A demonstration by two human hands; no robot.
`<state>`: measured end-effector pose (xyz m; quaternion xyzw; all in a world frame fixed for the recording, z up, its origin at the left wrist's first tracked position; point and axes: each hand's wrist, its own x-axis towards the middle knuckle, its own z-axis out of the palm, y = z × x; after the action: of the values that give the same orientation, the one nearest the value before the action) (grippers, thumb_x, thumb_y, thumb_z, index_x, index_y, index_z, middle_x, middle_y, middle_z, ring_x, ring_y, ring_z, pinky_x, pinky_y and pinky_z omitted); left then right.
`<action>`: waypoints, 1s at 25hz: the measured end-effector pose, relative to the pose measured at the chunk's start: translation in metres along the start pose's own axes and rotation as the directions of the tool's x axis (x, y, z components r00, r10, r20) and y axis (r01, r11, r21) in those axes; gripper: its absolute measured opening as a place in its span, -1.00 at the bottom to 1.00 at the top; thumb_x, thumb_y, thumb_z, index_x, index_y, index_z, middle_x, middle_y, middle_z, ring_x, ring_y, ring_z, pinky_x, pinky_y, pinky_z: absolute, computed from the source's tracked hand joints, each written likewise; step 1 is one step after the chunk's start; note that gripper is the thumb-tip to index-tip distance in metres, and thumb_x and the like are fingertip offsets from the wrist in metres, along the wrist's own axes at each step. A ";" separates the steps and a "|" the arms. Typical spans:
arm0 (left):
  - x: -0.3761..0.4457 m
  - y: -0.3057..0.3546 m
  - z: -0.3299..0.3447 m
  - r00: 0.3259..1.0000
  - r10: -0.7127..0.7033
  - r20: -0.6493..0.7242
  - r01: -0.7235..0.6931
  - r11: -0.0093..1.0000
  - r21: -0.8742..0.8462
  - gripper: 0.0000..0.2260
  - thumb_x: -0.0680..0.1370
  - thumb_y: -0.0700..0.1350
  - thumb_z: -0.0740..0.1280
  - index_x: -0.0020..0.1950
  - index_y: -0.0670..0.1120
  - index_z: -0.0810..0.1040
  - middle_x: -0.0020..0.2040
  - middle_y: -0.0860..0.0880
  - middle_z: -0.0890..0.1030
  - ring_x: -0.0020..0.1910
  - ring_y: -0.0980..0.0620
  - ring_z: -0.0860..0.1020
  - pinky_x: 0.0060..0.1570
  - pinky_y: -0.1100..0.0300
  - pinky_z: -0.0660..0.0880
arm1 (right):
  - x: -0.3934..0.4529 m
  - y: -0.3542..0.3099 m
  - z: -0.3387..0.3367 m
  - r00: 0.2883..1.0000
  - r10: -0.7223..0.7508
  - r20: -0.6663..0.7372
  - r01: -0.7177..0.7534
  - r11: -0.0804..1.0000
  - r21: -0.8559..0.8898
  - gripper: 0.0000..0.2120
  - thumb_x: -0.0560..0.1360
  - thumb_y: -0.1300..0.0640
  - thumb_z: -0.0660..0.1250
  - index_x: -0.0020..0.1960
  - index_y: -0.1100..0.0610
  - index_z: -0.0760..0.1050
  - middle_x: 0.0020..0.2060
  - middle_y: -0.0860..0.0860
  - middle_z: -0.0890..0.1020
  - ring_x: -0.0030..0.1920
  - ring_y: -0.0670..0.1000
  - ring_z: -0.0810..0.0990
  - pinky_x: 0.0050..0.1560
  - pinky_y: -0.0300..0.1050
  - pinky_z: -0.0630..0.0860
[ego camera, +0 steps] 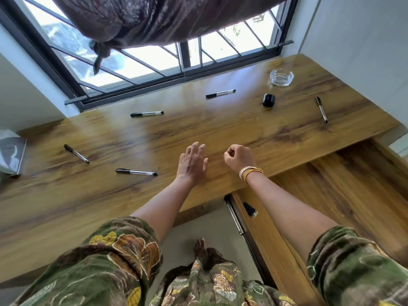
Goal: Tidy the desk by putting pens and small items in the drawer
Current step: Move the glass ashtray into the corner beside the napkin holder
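Several black-capped pens lie scattered on the wooden desk (220, 129): one at the near left (136, 172), one further left (76, 153), one in the middle (146, 113), one toward the window (220, 93) and one at the far right (321, 109). A small black case (268, 100) stands near the right pen. My left hand (192, 163) lies flat on the desk with straight fingers. My right hand (239, 159), with bracelets at the wrist, is curled into a fist just above the desk and holds nothing that I can see. The drawer (331, 195) stands pulled out at the lower right, with a small black object (250, 209) at its near left.
A glass ashtray (281, 77) sits at the desk's far right corner. A book (11, 153) lies at the left edge. A barred window (154, 58) with a knotted curtain (154, 18) runs behind the desk. My bare foot (200, 248) is on the floor below.
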<state>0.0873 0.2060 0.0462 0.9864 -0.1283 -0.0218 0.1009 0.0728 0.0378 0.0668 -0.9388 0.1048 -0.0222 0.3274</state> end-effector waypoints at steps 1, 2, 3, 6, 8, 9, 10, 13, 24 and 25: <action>0.004 -0.007 -0.002 1.000 -0.003 -0.009 0.003 1.000 -0.006 -0.52 0.62 -0.01 0.19 0.51 -0.09 0.22 0.50 -0.10 0.24 0.45 -0.11 0.27 0.32 -0.05 0.34 | 0.006 -0.003 0.004 1.000 -0.005 0.002 0.005 1.000 0.004 -0.85 0.45 0.13 0.31 -0.17 0.17 0.61 -0.20 0.11 0.70 -0.15 0.13 0.64 -0.15 -0.17 0.49; 0.008 -0.014 -0.003 1.000 -0.002 -0.015 0.002 1.000 -0.009 -0.53 0.62 -0.01 0.19 0.50 -0.09 0.24 0.49 -0.09 0.27 0.45 -0.10 0.29 0.32 -0.05 0.33 | 0.012 -0.007 0.006 1.000 -0.006 0.009 0.006 1.000 0.004 -0.86 0.45 0.13 0.31 -0.17 0.16 0.61 -0.20 0.10 0.70 -0.14 0.13 0.64 -0.14 -0.15 0.51; 0.012 -0.020 -0.004 1.000 -0.001 -0.018 0.001 1.000 -0.013 -0.54 0.61 -0.02 0.19 0.50 -0.09 0.25 0.48 -0.09 0.29 0.45 -0.09 0.30 0.32 -0.04 0.33 | 0.018 -0.010 0.009 1.000 -0.008 0.012 0.008 1.000 0.001 -0.86 0.45 0.13 0.30 -0.17 0.16 0.61 -0.20 0.10 0.70 -0.14 0.12 0.63 -0.13 -0.14 0.52; 0.028 -0.039 -0.006 0.999 -0.025 -0.029 0.023 0.999 -0.048 -0.56 0.61 -0.02 0.20 0.48 -0.09 0.29 0.47 -0.08 0.33 0.44 -0.08 0.32 0.31 -0.04 0.34 | 0.038 -0.023 0.017 1.000 -0.011 0.020 0.011 1.000 0.000 -0.86 0.43 0.15 0.30 -0.17 0.16 0.62 -0.20 0.08 0.70 -0.12 0.12 0.63 -0.09 -0.13 0.53; 0.041 -0.049 -0.011 0.998 -0.049 -0.048 0.045 0.996 -0.079 -0.57 0.61 -0.03 0.20 0.47 -0.09 0.30 0.46 -0.08 0.35 0.43 -0.09 0.33 0.31 -0.04 0.33 | 0.052 -0.030 0.022 0.999 -0.024 0.038 0.025 1.000 -0.012 -0.86 0.42 0.16 0.30 -0.17 0.16 0.62 -0.20 0.08 0.70 -0.11 0.12 0.63 -0.08 -0.13 0.52; 0.047 -0.053 -0.014 0.997 -0.055 -0.054 0.050 0.995 -0.088 -0.57 0.61 -0.03 0.20 0.47 -0.10 0.31 0.45 -0.09 0.35 0.43 -0.10 0.33 0.30 -0.05 0.33 | 0.058 -0.033 0.025 0.999 -0.027 0.042 0.028 0.999 -0.023 -0.87 0.42 0.16 0.30 -0.17 0.16 0.62 -0.19 0.08 0.70 -0.11 0.12 0.63 -0.08 -0.12 0.52; 0.054 -0.058 -0.017 0.997 -0.056 -0.059 0.051 0.995 -0.091 -0.58 0.61 -0.04 0.20 0.46 -0.10 0.32 0.44 -0.08 0.37 0.42 -0.09 0.34 0.30 -0.04 0.33 | 0.065 -0.036 0.028 0.999 -0.025 0.042 0.026 0.999 -0.035 -0.86 0.42 0.17 0.29 -0.17 0.15 0.62 -0.19 0.08 0.70 -0.10 0.13 0.63 -0.07 -0.11 0.53; 0.072 -0.076 -0.024 0.995 -0.071 -0.067 0.064 0.993 -0.098 -0.59 0.60 -0.03 0.21 0.45 -0.09 0.34 0.42 -0.07 0.38 0.41 -0.09 0.35 0.29 -0.03 0.32 | 0.085 -0.049 0.039 0.999 -0.028 0.047 0.030 0.998 -0.052 -0.86 0.41 0.17 0.28 -0.17 0.14 0.62 -0.20 0.07 0.69 -0.10 0.14 0.63 -0.07 -0.07 0.56; 0.113 -0.132 -0.031 0.987 -0.153 0.040 0.156 0.981 -0.112 -0.53 0.62 0.04 0.18 0.50 -0.07 0.25 0.54 -0.13 0.19 0.53 -0.10 0.16 0.44 -0.20 0.13 | 0.142 -0.097 0.087 0.989 -0.148 -0.016 0.144 0.977 -0.161 -0.85 0.43 0.21 0.27 -0.15 0.16 0.62 -0.10 0.12 0.58 -0.08 0.15 0.60 -0.06 0.01 0.59; 0.118 -0.128 -0.031 0.990 -0.130 0.045 0.135 0.984 -0.118 -0.53 0.62 0.04 0.18 0.51 -0.06 0.25 0.55 -0.13 0.19 0.53 -0.10 0.16 0.44 -0.20 0.12 | 0.146 -0.096 0.085 0.988 -0.149 -0.031 0.141 0.974 -0.176 -0.85 0.43 0.22 0.27 -0.14 0.17 0.62 -0.09 0.13 0.58 -0.07 0.16 0.60 -0.04 0.03 0.59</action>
<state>0.2352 0.3030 0.0486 0.9842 -0.0627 -0.0546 0.1565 0.2423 0.1317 0.0553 -0.9681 0.0448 -0.0574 0.2396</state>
